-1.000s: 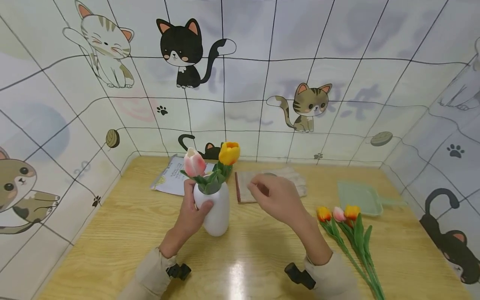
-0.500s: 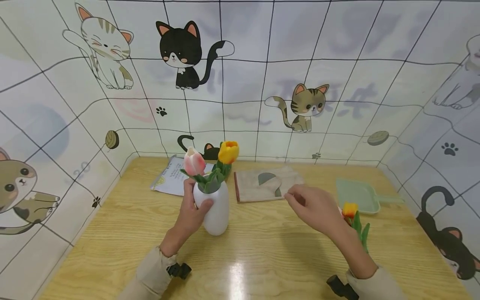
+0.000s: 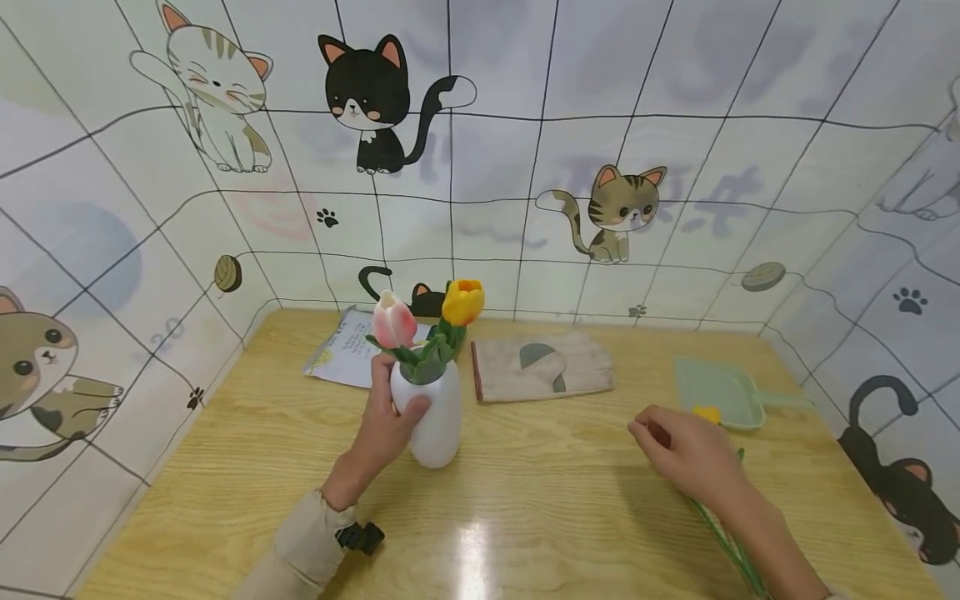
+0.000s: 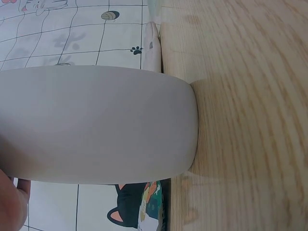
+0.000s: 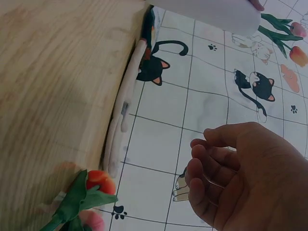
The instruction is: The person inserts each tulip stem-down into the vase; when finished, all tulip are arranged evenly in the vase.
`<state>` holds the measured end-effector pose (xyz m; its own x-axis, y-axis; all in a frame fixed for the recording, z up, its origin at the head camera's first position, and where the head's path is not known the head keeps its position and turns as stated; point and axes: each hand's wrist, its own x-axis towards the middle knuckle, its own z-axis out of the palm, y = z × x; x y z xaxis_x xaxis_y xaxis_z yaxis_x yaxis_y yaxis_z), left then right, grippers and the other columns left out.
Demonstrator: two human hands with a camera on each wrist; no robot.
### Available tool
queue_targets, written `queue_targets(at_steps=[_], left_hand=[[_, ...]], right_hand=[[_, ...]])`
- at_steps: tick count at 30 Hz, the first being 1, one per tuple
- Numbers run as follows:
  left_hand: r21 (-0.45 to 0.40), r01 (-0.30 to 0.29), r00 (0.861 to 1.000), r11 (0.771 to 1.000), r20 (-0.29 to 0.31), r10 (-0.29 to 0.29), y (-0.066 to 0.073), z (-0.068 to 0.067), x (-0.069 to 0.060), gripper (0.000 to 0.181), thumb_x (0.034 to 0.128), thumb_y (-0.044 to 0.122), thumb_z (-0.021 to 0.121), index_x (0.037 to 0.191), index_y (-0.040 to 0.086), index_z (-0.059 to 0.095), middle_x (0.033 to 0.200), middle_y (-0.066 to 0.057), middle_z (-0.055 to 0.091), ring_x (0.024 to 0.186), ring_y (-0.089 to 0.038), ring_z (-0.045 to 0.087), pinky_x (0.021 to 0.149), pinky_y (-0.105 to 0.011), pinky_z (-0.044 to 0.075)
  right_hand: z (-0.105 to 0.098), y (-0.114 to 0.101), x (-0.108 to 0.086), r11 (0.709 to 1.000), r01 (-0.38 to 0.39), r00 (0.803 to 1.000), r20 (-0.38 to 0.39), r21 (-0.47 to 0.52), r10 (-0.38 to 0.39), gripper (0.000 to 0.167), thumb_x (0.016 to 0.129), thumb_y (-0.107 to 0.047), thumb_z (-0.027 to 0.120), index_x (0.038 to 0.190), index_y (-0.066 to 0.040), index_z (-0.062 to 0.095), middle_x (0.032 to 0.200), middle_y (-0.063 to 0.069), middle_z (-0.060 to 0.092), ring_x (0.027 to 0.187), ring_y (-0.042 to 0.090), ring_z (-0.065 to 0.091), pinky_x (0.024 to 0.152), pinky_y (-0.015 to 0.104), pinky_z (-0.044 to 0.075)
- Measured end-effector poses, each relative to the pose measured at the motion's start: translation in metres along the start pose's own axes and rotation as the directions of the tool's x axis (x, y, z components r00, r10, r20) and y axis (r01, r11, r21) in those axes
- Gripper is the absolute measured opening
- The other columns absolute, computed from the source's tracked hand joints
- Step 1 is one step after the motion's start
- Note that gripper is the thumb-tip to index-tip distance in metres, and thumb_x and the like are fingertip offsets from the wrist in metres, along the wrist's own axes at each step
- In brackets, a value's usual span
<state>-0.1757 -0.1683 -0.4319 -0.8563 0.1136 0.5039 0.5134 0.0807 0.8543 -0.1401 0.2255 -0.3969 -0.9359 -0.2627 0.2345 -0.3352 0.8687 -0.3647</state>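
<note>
My left hand (image 3: 384, 433) grips the white vase (image 3: 442, 417) from its left side, thumb across the front. From its mouth rise a pink-and-white tulip (image 3: 393, 320) and a yellow tulip (image 3: 463, 302). In the left wrist view the vase (image 4: 101, 125) stands with its base against the table, the hand (image 4: 10, 207) at the edge. My right hand (image 3: 697, 458) is above the right side of the table, over the loose tulips, covering most of them; a yellow bloom (image 3: 707, 414) and green stems (image 3: 723, 542) show. The right wrist view shows that hand (image 5: 240, 173) empty, fingers loosely curled.
Beige folded gloves (image 3: 540, 367) lie at the back middle of the wooden table. A printed packet (image 3: 345, 354) is behind the vase on the left. A pale green dustpan-like tray (image 3: 720, 392) with a handle lies at the right back, near the cat-patterned wall covering.
My right hand has moved right, from in front of the gloves to over the loose tulips, uncovering the gloves. The left hand keeps its grip on the vase.
</note>
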Motion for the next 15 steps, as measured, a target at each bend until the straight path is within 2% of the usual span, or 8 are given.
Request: queue_targets(at_steps=[5, 9, 12, 15], left_hand=[[-0.001, -0.006, 1.000, 1.000, 0.000, 0.006, 0.001, 0.002, 0.000, 0.073, 0.0941, 0.042, 0.067, 0.134, -0.001, 0.025, 0.136, 0.003, 0.045, 0.120, -0.010, 0.051, 0.097, -0.022, 0.045], [-0.002, -0.013, 1.000, 1.000, 0.003, 0.013, 0.000, 0.002, 0.000, 0.072, 0.0945, 0.041, 0.067, 0.135, -0.002, 0.025, 0.136, 0.003, 0.045, 0.120, -0.010, 0.051, 0.097, -0.023, 0.045], [0.001, -0.012, 1.000, 1.000, 0.003, 0.012, -0.001, 0.002, 0.000, 0.071, 0.0946, 0.041, 0.067, 0.134, -0.001, 0.025, 0.136, 0.002, 0.045, 0.119, -0.010, 0.051, 0.097, -0.024, 0.045], [0.009, -0.018, 1.000, 1.000, 0.002, 0.018, -0.002, 0.001, 0.000, 0.071, 0.0947, 0.042, 0.066, 0.134, -0.001, 0.026, 0.137, 0.001, 0.046, 0.120, -0.011, 0.052, 0.097, -0.025, 0.045]], right_hand=[[-0.001, 0.017, -0.012, 0.997, -0.044, 0.998, 0.042, -0.058, 0.047, 0.014, 0.099, -0.032, 0.063, 0.090, -0.023, 0.069, 0.063, -0.014, 0.050, 0.055, 0.001, 0.039, 0.048, 0.024, 0.032], [0.000, 0.030, -0.019, 0.993, -0.077, 0.995, 0.060, -0.093, 0.083, 0.020, 0.099, -0.034, 0.062, 0.082, -0.023, 0.065, 0.057, -0.012, 0.044, 0.051, 0.003, 0.033, 0.048, 0.024, 0.025], [0.000, 0.037, -0.023, 0.985, -0.124, 0.985, 0.105, -0.118, 0.137, 0.025, 0.101, -0.039, 0.058, 0.082, -0.022, 0.062, 0.055, -0.009, 0.039, 0.049, 0.006, 0.029, 0.048, 0.025, 0.022], [-0.001, 0.043, -0.026, 0.976, -0.173, 0.968, 0.161, -0.133, 0.193, 0.027, 0.101, -0.044, 0.055, 0.090, -0.021, 0.065, 0.057, -0.008, 0.041, 0.050, 0.008, 0.032, 0.048, 0.027, 0.023]])
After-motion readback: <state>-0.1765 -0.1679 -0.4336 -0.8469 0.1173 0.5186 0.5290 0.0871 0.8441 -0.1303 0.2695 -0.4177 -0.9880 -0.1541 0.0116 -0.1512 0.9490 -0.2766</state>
